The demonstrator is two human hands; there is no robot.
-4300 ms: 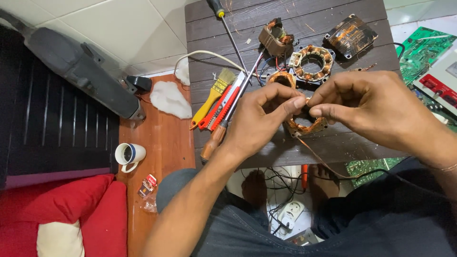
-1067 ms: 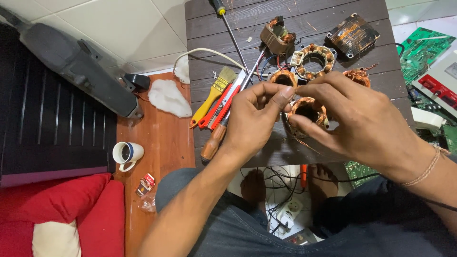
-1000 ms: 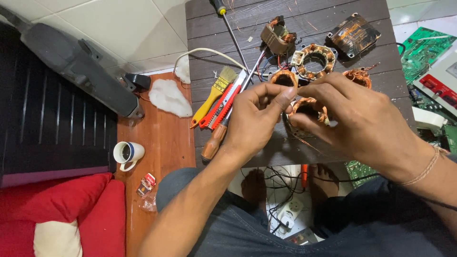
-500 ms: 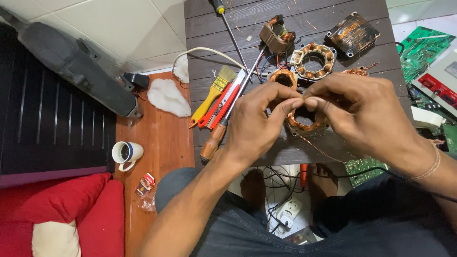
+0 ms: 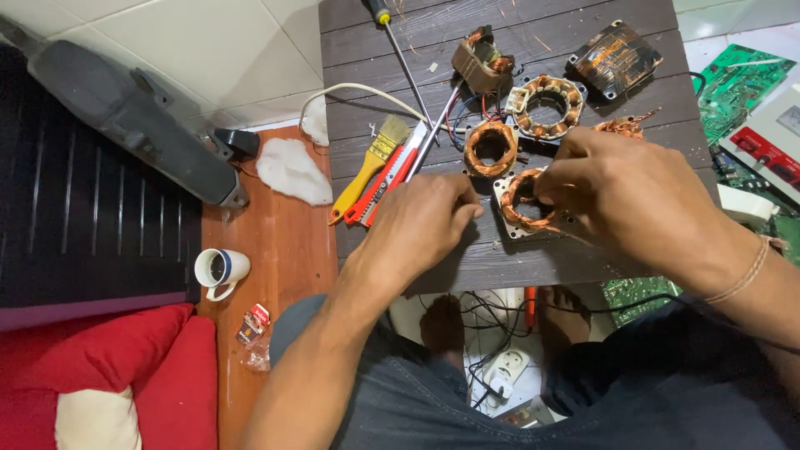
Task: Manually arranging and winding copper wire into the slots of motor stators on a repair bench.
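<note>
Head view is looking down on a cluttered scene, and going from the left, a grey power tool is lying on a dark slatted panel, with a white mug sitting on the brown wooden floor strip near a red cushion. Further right, on the dark plank surface, a yellow-handled brush and a red utility knife are lying side by side, with a long screwdriver stretching toward the far edge. The left hand is resting on the surface just right of these tools, its fingers curled together and pinching something too small to make out. Right of it, a copper coil winding is sitting on the near part of the surface, and the right hand is pinching its right rim with thumb and fingertips. Beyond it, a second copper coil, a ring-shaped stator and a small transformer are lying on the far part. At the far right, green circuit boards are lying off the surface.
</note>
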